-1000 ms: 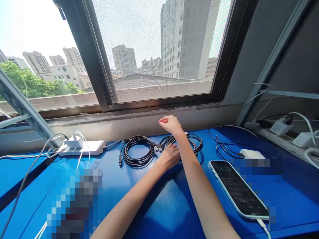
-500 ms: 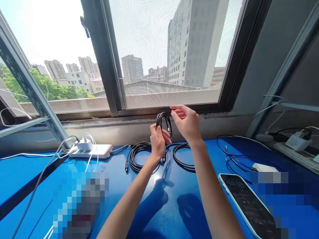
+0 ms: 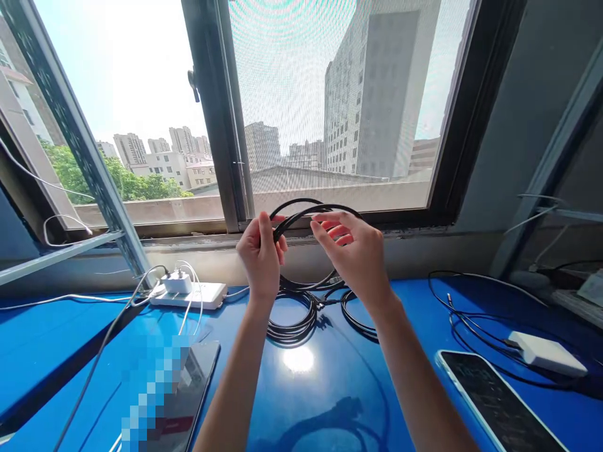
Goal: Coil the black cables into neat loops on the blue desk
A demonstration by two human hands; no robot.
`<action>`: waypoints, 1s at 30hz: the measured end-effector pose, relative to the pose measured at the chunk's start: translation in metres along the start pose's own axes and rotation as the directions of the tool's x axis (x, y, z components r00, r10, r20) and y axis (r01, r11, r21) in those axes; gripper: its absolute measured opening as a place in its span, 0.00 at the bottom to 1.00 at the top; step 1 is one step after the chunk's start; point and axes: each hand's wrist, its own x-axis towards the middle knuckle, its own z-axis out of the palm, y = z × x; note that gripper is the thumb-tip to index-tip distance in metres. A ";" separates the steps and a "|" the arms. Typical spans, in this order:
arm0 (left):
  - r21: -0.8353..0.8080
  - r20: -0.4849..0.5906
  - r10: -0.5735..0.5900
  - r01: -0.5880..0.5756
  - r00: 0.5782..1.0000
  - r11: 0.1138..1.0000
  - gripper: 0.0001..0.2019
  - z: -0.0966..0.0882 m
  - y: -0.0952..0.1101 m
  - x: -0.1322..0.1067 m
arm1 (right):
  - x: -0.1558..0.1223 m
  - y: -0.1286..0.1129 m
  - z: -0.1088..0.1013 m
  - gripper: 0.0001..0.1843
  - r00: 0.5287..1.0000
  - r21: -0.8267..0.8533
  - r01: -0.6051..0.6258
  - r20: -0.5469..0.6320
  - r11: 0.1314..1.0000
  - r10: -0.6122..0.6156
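Note:
Both my hands are raised above a blue table [image 3: 330, 402], in front of a window. My left hand [image 3: 260, 256] is closed round a loop of black cable [image 3: 301, 209]. My right hand [image 3: 352, 253] pinches the same loop a little to the right, fingers curled on it. The loop arches over both hands and hangs down behind them. More black cable coils [image 3: 292, 320] lie on the table right under my hands, linked to the raised loop.
A white power strip [image 3: 193, 293] with a charger and white leads sits at the back left. One phone [image 3: 499, 402] lies front right, another dark phone [image 3: 188, 389] front left. A white adapter [image 3: 546, 353] with thin black cable is at the right.
Both hands rose and spread the cable loop wider; one second ago they were down at the coils on the table. The camera tilted upward.

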 end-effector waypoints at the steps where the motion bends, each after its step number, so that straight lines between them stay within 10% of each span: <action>1: -0.004 -0.021 -0.016 0.016 1.000 1.000 0.21 -0.001 0.004 0.001 | -0.001 -0.003 -0.001 0.10 0.999 0.008 0.012 -0.044 1.000 -0.011; 14: -0.123 -0.299 -0.185 0.154 0.936 0.980 0.15 -0.031 0.039 0.024 | -0.002 -0.015 -0.016 0.09 0.938 0.123 -0.004 -0.343 0.992 0.046; 19: -0.163 -0.177 -0.232 0.204 0.956 0.965 0.15 -0.045 0.054 0.031 | 0.006 0.009 -0.009 0.20 0.954 0.234 -0.140 -0.230 0.962 0.194; 24: -0.039 0.112 -0.160 0.165 0.981 0.986 0.18 -0.053 0.053 0.032 | 0.010 -0.002 -0.020 0.20 0.947 0.473 -0.318 0.191 0.822 0.257; 30: 0.079 0.415 -0.384 0.388 0.825 0.918 0.16 -0.040 0.050 0.020 | 0.009 -0.018 -0.017 0.19 0.892 0.597 -0.451 0.327 0.663 0.312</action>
